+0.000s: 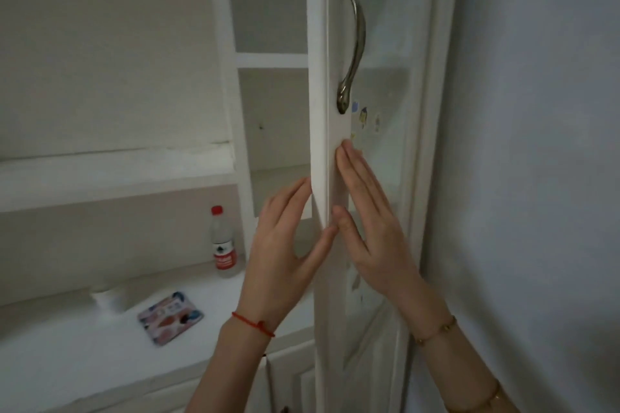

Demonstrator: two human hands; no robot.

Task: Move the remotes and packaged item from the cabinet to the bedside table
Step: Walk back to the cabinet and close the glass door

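A flat, colourfully printed packaged item [171, 317] lies on the white tabletop [84, 345] beside the tall white cabinet [271, 60], whose visible shelves are bare.

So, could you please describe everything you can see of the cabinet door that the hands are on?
The cabinet door is tall, narrow and painted white, seemingly wood, seen almost edge-on and standing ajar, with bare white shelves visible behind it. A curved silvery metal handle runs vertically on its front face, with small faded stickers just below. The left hand lies against its edge and inner side, and the right hand presses flat on the front face below the handle.
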